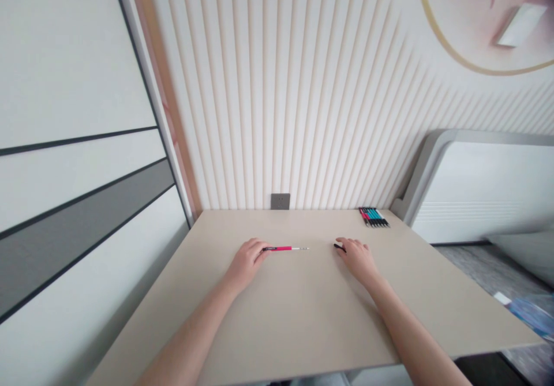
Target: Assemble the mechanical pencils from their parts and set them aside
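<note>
My left hand [251, 256] is closed on the black end of a pen with a pink barrel [283, 248]. From the barrel a thin pale refill [300, 248] sticks out bare, its tip pointing right. Across a gap, my right hand [357, 253] pinches a short black pen part [340, 247], whose left end shows past the fingers. Both hands are low over the beige table [294, 311], around its middle. At the back right of the tabletop lies a row of several pens [374, 217] in pink, teal and white, side by side.
A ribbed white wall with a dark socket [280, 201] rises behind the table. On the left stands a white and grey cabinet [86, 213]. A bed with a grey-white headboard [485, 184] is on the right, and a blue plastic packet [530, 317] lies there.
</note>
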`<move>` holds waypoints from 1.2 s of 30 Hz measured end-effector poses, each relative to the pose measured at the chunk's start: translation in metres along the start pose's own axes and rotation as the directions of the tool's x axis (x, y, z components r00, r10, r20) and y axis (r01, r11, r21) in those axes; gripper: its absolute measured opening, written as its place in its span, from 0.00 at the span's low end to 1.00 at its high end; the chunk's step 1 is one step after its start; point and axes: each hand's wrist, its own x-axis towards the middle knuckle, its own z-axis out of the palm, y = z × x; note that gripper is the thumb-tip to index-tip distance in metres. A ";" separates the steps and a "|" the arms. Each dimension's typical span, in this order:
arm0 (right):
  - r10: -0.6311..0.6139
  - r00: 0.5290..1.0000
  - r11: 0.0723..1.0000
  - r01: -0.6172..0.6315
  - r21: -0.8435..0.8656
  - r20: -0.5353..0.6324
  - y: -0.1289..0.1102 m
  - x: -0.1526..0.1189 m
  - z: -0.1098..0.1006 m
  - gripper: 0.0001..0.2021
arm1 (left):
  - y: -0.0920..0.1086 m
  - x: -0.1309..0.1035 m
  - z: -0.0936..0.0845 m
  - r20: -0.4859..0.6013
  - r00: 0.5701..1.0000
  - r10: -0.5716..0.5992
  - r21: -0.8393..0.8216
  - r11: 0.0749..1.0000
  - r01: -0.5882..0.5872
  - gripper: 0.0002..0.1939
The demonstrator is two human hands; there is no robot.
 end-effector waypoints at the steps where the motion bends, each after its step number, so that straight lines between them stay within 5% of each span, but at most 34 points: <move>1: -0.020 1.000 0.998 0.021 0.061 -0.009 -0.005 0.000 0.001 0.17 | 0.000 0.000 0.000 -0.001 1.000 0.000 -0.003 1.000 0.000 0.06; 5: -0.111 0.989 0.854 0.147 0.498 -0.102 -0.034 -0.006 0.002 0.16 | -0.001 0.000 0.002 0.010 1.000 0.008 -0.014 1.000 -0.008 0.06; 9: 0.000 0.997 0.464 0.068 0.883 -0.077 -0.062 -0.015 -0.004 0.17 | 0.000 0.000 0.003 0.022 1.000 -0.005 -0.019 1.000 0.006 0.06; 11: 0.014 0.999 0.272 0.039 0.962 -0.045 -0.068 -0.018 -0.007 0.18 | 0.001 0.000 0.003 0.017 1.000 -0.011 -0.021 1.000 0.011 0.06; 13: 0.020 1.000 0.179 0.007 0.984 -0.010 -0.068 -0.020 -0.010 0.19 | 0.002 0.000 0.002 0.011 1.000 -0.014 -0.024 1.000 0.015 0.06; 36: -0.168 0.975 -0.106 -0.165 0.981 0.146 -0.074 -0.028 -0.006 0.16 | 0.015 0.002 0.000 0.024 1.000 -0.016 -0.163 0.986 0.019 0.06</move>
